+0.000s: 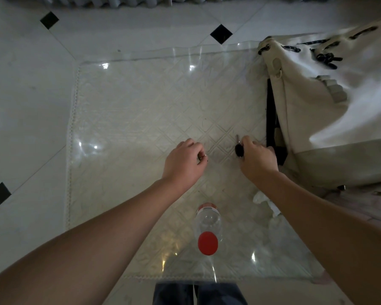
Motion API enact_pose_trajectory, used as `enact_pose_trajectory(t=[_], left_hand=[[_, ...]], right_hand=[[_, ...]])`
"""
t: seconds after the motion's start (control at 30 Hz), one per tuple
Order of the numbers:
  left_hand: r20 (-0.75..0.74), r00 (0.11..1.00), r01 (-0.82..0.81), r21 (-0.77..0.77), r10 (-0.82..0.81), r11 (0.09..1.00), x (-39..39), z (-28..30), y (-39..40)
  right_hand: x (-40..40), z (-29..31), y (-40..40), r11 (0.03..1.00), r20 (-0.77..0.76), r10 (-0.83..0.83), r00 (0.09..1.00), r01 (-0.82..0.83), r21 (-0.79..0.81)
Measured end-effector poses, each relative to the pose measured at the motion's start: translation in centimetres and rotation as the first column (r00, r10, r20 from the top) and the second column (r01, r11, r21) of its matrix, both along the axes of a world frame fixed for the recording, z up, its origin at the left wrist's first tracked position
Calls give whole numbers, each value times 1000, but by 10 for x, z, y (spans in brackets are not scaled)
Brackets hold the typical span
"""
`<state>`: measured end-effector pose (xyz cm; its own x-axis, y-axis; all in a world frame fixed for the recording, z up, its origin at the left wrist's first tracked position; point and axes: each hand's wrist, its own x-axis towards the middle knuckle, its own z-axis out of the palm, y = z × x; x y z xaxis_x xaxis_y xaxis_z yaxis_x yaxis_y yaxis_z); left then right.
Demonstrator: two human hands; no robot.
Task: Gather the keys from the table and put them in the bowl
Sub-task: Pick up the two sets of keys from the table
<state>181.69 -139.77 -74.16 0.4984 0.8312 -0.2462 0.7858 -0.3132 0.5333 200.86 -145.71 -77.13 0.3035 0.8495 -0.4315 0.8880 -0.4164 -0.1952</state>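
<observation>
My right hand (256, 158) grips a key with a black head (238, 149); its metal blade points away from me, just above the table (130, 111). My left hand (184, 162) is curled at the table's middle, and a small metal key ring (202, 156) shows between its fingers. What hangs from that ring is hidden by the hand. No bowl is in view.
A large white drawstring bag (330, 102) fills the right side of the table, with a dark strap beside my right hand. A clear bottle with a red cap (207, 233) stands near the front edge. Crumpled white tissue (267, 202) lies right of it. Tiled floor surrounds the table.
</observation>
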Motion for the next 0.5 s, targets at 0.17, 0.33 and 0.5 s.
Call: enact_pose_trajectory(t=[0.17, 0.33, 0.5], left_hand=[[6, 1000, 26, -3, -26, 1000, 1, -1, -11], [-1, 999, 34, 5, -34, 999, -5, 3, -18], [-4, 1000, 23, 16, -23, 1000, -18, 17, -19]], right_hand=[[-7, -4, -13, 999, 51, 35, 998, -34, -11], [-13, 0, -25, 992, 9, 17, 1000, -18, 121], [-20, 19, -28, 983, -48, -35, 998, 43, 177]])
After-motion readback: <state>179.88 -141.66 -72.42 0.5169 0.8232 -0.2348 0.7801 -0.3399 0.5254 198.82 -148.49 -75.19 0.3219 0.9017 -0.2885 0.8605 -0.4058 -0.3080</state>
